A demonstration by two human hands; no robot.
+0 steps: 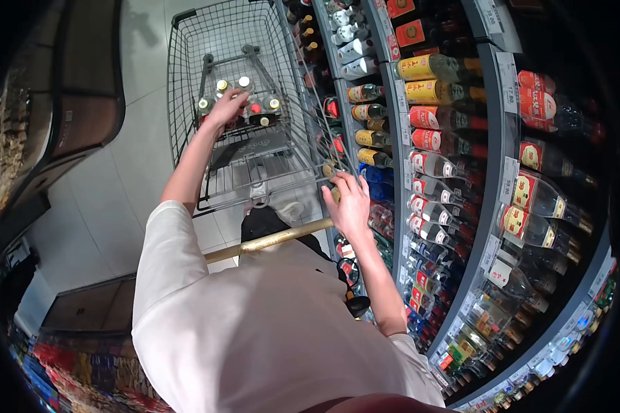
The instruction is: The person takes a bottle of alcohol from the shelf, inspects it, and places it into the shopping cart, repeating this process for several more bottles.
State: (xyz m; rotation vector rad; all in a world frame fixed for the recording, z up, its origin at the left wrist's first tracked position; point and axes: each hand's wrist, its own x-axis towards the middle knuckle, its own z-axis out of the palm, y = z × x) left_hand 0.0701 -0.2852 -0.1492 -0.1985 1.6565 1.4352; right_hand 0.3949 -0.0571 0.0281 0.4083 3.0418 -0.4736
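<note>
My left hand (229,108) reaches into the wire shopping cart (174,103), over a group of bottles with yellow, white and red caps. Its fingers are bent near a white-capped bottle (244,83); whether they grip anything is hard to make out. Just right of the cart's handle (282,237), my right hand (350,199) is raised with its fingers apart and nothing in it. It is close to the cart's wire rim and the shelf's lower bottles.
Shelves (492,124) of bottles with price tags rise along the right side. At the left stands a brown display unit (83,110) on the tiled floor (141,158). Colourful packages (89,372) lie at the lower left. One shoe (291,211) shows below the cart.
</note>
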